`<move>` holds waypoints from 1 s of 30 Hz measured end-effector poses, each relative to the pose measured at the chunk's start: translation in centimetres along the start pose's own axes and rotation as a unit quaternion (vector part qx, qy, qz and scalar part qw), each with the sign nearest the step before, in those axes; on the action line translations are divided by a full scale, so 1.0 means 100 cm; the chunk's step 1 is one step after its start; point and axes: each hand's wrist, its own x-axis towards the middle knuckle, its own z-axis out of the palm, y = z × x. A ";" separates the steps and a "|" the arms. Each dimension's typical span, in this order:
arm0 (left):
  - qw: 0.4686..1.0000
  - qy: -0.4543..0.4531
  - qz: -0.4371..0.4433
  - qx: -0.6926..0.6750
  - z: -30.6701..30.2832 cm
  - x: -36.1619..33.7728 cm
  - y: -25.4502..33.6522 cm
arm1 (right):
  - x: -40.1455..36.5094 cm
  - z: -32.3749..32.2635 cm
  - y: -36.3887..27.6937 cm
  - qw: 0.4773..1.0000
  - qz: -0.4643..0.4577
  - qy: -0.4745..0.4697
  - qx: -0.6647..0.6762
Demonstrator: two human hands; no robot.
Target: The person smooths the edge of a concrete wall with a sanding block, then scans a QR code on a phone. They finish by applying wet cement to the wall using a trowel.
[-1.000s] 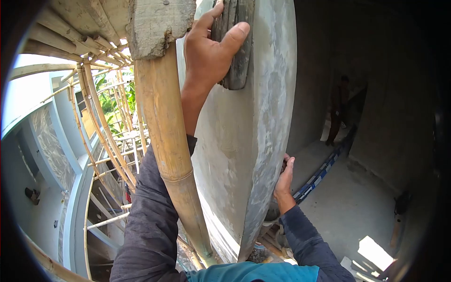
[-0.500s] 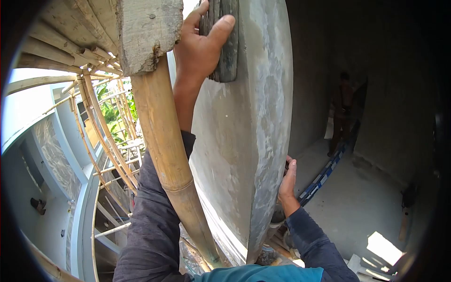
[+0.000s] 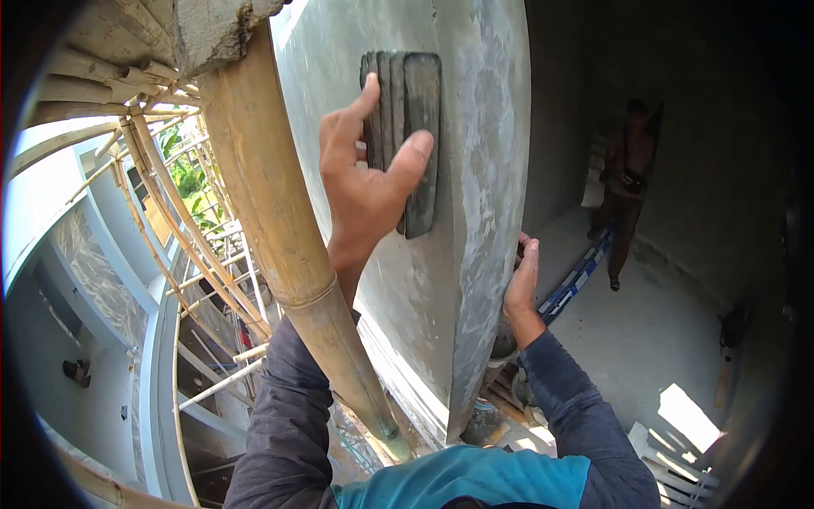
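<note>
My left hand (image 3: 369,178) grips a dark, ridged rectangular float (image 3: 405,140), its long side upright, flat against the grey plastered wall (image 3: 407,280). Its thumb lies over the float's face and the fingers reach round the left edge. Lower down on the right, my right hand (image 3: 522,284) is at the far side of the wall's edge (image 3: 487,204). Its fingers are bent, and what they may hold is hidden behind the edge.
A thick bamboo pole (image 3: 284,195) slants close by my left arm, under a rough board (image 3: 216,30). Bamboo scaffolding (image 3: 165,204) stands left. In the dark room at right, a person (image 3: 627,178) is near a blue-and-white strip (image 3: 577,276). A bucket (image 3: 502,348) sits below.
My left hand and the float have moved down along the wall. My right hand stays at the edge. The person in the room has come nearer.
</note>
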 end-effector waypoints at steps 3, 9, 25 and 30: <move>0.993 0.043 -0.025 -0.110 0.014 0.072 0.009 | -0.002 0.002 -0.001 1.000 -0.001 0.014 -0.005; 0.999 -0.010 0.051 -0.004 0.002 -0.050 -0.004 | 0.000 0.004 0.000 0.999 -0.010 0.039 -0.017; 0.833 0.251 -0.488 -0.068 -0.126 -0.346 0.013 | -0.097 -0.048 0.026 0.986 -0.129 0.088 -0.054; 0.874 0.224 -0.432 0.013 -0.113 -0.340 0.016 | -0.196 -0.153 0.090 0.973 0.053 0.052 -0.218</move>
